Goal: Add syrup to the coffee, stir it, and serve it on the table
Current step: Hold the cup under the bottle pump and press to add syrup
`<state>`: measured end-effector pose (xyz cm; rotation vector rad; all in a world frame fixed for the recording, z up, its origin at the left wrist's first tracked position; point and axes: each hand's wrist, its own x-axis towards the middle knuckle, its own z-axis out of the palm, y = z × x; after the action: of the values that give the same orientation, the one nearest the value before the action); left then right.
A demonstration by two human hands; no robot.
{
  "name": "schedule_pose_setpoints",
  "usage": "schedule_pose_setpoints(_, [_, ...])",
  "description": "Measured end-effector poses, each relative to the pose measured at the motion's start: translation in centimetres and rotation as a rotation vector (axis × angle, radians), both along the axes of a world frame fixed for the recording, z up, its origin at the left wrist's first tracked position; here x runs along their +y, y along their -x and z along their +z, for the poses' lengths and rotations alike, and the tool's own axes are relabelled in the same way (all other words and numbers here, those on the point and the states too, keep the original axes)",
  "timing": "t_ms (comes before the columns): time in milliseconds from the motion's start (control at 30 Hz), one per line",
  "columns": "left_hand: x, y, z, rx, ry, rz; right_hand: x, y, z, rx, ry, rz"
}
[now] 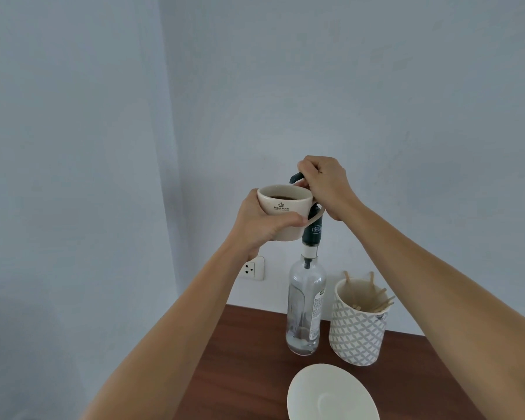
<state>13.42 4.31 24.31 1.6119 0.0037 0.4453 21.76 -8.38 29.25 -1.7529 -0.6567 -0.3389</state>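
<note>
Coffee (284,197), dark and low in a cream mug (285,213), is seen through the mug's round mouth. The mug is raised off the table (240,359), near the middle of the view, and is held upright. A small crown mark with dark lettering is printed on its front, and its looped handle (315,218) points to 3 o'clock, just in front of the pump. The mug is gripped by the left hand (261,221), with the thumb laid across the front lower wall and the palm wrapped round the 9 o'clock side.

At 1 o'clock from the mug, the pump's dark spout (296,178) is poised just above the rim. The pump top is covered by the right hand (325,184), which is clenched over it, knuckles up.

Below, at 5 o'clock from the mug, the clear bottle (306,307) is stood upright on the brown table, with a dark pump collar (312,231) on its neck, a white label down one side and only a little clear liquid at the bottom. Just beside it at 3 o'clock, a patterned cup (356,328) of wooden stirrers (379,303) is set. A white saucer (331,395) is laid at 6 o'clock from the bottle, near the table's front. A wall socket (250,269) is seen at 9 o'clock from the bottle's neck.
</note>
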Motion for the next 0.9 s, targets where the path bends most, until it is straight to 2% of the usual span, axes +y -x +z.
schedule_pose_setpoints(900, [-0.03,0.18,-0.18,-0.004,0.008,-0.009,0.05,0.22,-0.18,-0.040,-0.001,0.001])
